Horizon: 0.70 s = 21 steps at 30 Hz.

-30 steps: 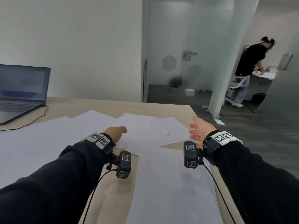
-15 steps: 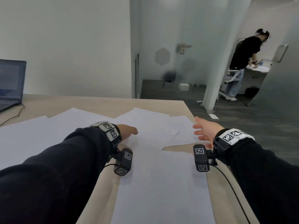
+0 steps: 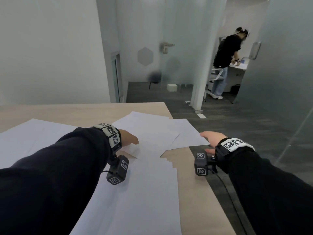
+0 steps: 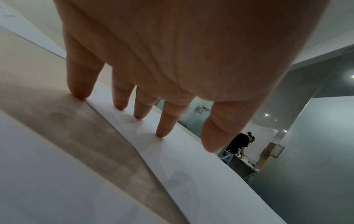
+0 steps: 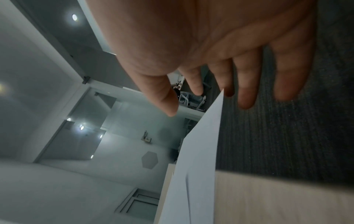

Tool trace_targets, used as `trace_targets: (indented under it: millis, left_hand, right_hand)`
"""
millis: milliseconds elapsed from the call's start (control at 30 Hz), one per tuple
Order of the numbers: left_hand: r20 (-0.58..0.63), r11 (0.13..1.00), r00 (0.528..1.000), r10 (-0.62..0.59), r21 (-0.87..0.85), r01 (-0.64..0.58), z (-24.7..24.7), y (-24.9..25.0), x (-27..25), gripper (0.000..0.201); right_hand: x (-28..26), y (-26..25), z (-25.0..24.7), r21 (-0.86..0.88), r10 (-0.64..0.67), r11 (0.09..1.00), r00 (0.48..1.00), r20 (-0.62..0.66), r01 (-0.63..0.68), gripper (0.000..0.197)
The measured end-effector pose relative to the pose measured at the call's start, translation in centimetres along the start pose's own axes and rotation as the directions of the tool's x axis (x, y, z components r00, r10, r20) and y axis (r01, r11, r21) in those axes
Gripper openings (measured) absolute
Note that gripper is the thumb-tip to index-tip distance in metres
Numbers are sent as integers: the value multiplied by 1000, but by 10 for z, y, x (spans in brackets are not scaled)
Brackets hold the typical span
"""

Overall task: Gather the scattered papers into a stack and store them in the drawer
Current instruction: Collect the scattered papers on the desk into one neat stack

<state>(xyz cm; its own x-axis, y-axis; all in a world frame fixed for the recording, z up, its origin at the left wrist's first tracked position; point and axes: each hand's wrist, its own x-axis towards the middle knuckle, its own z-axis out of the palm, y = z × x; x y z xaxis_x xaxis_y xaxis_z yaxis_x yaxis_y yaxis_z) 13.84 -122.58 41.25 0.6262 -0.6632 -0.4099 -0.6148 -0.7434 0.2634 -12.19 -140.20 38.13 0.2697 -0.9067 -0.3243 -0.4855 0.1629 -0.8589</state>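
Both arms, in dark sleeves with marker bands and small cameras at the wrists, are stretched forward over the table, toward its far right corner. The left hand (image 3: 129, 139) is held palm down with straight, slightly spread fingers (image 4: 164, 121), whose tips are pressed onto a sheet of paper (image 3: 152, 133). The right hand (image 3: 212, 139) is held beyond the table's right edge, fingers (image 5: 247, 91) extended and relaxed, at the corner of an overhanging sheet (image 3: 188, 134); a grip cannot be made out

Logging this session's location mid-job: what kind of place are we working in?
Most likely an office. A wooden desk is strewn with white papers, frosted glass partitions and a glass door with a lever handle divide the space, and a second person stands by another desk with a swivel chair.
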Motion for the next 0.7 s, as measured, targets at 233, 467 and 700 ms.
trace_targets:
  millis: [233, 467, 700]
  left_hand:
    - [46, 990, 995, 88, 109, -93, 8, 25, 12, 62]
    - [60, 972, 985, 162, 161, -170, 16, 45, 21, 57]
    - [19, 918, 984, 176, 357, -172, 23, 43, 33, 50]
  right_hand:
    - [17, 17, -15, 272, 164, 954, 980, -110, -129, 5]
    - [20, 33, -18, 284, 193, 943, 980, -41, -174, 16]
    - [26, 44, -19, 430, 136, 892, 990, 28, -135, 23]
